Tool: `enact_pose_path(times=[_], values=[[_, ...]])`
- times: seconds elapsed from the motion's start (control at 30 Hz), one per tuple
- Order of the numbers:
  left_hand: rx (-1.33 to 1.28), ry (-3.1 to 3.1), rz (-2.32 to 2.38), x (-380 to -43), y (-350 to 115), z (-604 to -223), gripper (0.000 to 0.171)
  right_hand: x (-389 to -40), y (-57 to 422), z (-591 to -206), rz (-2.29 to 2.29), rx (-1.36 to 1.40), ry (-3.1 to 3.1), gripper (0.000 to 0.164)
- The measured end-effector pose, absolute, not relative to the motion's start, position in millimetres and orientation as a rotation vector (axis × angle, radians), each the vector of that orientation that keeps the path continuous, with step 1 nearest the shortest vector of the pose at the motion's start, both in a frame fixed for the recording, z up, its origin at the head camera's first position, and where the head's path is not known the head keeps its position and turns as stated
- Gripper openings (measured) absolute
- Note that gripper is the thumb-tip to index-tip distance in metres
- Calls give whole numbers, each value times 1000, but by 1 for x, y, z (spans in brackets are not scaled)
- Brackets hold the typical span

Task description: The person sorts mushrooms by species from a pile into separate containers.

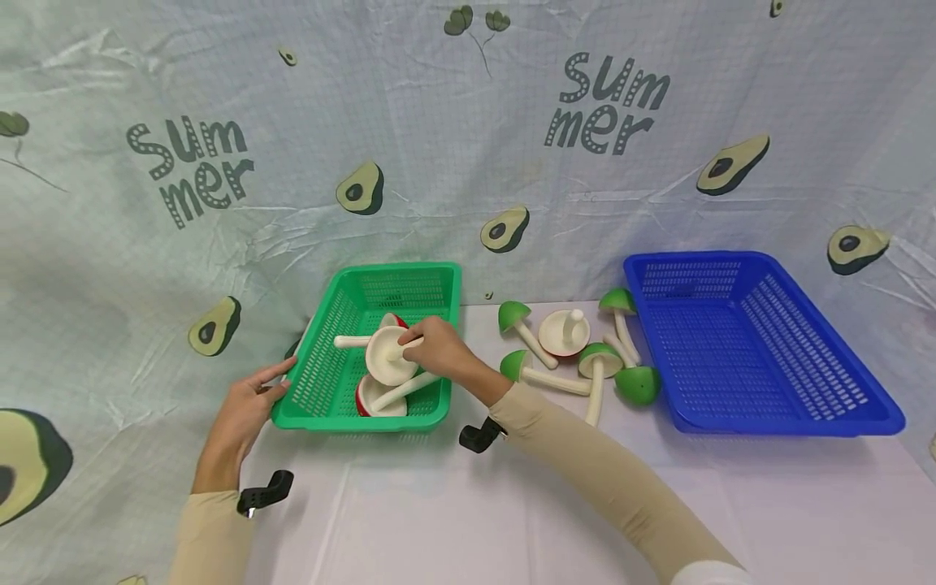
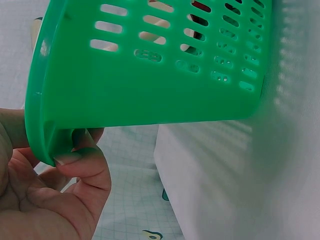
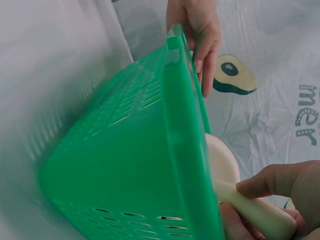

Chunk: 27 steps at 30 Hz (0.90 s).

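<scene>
My left hand (image 1: 244, 406) grips the left rim of the green basket (image 1: 366, 423), its thumb and fingers at the rim in the left wrist view. Over the middle of the basket, my right hand (image 1: 442, 349) pinches the stem of a toy mushroom (image 1: 385, 371). Its cream cap underside faces up in the head view. Another toy mushroom (image 1: 398, 392) with a red cap edge lies below it in the basket. Farther back a red-edged one (image 1: 394, 320) is partly hidden, and a cream stem (image 1: 351, 342) points left from behind the held cap.
Several green-capped toy mushrooms (image 1: 598, 358) lie on the white table (image 1: 409, 520) between the baskets. Among them an upturned mushroom (image 1: 563, 334) with a red edge stands stem up. A blue basket (image 1: 790, 426) stands at the right. Behind hangs a printed cloth (image 1: 439, 106).
</scene>
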<state>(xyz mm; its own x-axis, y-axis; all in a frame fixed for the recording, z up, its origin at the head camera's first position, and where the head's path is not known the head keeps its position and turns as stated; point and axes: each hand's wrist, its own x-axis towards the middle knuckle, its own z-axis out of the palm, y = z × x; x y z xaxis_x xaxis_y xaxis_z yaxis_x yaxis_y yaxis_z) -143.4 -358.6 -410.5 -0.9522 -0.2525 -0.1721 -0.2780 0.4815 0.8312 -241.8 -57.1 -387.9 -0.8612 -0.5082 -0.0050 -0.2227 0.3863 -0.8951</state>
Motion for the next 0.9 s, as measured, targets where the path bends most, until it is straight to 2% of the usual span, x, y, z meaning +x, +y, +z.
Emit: enact_pose_path(times=[0.6,0.9], values=[[-480,2687,1524,-145,-358,-411,49,-241,-64,-388,-1418,-601,2567,30],[-490,2689,1498,-144,-360,-411,49,-239,-63,-390,-1228,-667,2691,28]])
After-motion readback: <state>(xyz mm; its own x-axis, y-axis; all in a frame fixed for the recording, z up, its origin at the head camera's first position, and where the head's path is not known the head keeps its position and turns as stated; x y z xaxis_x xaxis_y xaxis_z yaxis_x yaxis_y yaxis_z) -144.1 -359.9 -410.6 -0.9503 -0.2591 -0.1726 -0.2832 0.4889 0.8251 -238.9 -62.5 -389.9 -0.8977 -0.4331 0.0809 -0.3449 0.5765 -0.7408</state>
